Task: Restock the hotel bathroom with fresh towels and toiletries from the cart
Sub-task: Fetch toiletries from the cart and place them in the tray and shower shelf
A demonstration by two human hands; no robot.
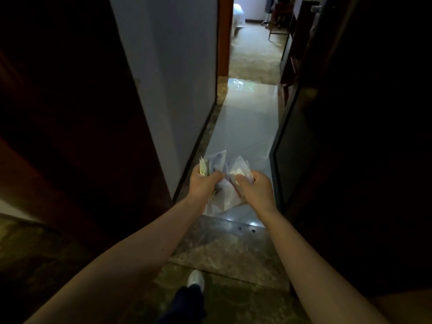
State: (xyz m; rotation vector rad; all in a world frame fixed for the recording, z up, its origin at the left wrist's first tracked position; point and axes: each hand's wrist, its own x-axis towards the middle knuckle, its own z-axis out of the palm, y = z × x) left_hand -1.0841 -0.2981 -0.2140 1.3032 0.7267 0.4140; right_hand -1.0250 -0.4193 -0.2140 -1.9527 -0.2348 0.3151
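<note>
Dim feed, head view, looking down a narrow entry. Both bare arms reach forward. On my screen the left hand (pixel 203 185) grips a fanned bundle of toiletry packets (pixel 216 160), thin clear sachets with a yellowish one at the left side; its fingers (pixel 216 176) are curled round the lower ends. The right hand (pixel 256 190) pinches more of the same sachets, thumb on top, and the two bundles touch between the hands. I cannot read any print on them. The packets hang in the air over the near edge of the glossy tiled floor (pixel 243 122), just past a brown stone threshold (pixel 222 242). A pale wall (pixel 168 73) runs along the left edge of the tiles, a dark door (pixel 301 141) along the right. At the far edge of the tiles carpet (pixel 254 57) begins, with a bed corner (pixel 239 15) beyond. One light shoe (pixel 196 278) stands on the near floor.
</note>
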